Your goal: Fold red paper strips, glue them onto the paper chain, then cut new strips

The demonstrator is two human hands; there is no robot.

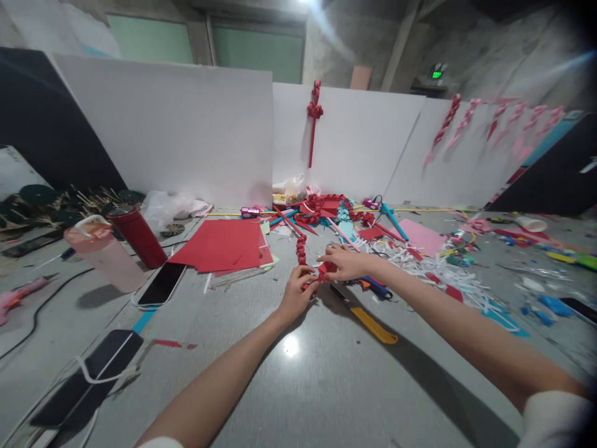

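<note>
Both hands meet at the middle of the grey surface around a red paper chain (301, 250), which runs away from them toward the back. My left hand (297, 291) is closed on the near end of the chain, its fingers curled round the red paper. From the right, my right hand (344, 262) pinches a red folded piece of paper (326, 270) at that same end. Fingers partly hide how the piece and the chain join. Just right of the hands lies a yellow-handled utility knife (374, 323), apart from them.
Red paper sheets (224, 244), a phone (161, 285), a pink bottle (105, 255) and a red flask (138, 236) stand or lie to the left. White paper shreds (410, 267) spread on the right. A white panel (364, 143) behind carries a hanging red paper ornament (314, 112).
</note>
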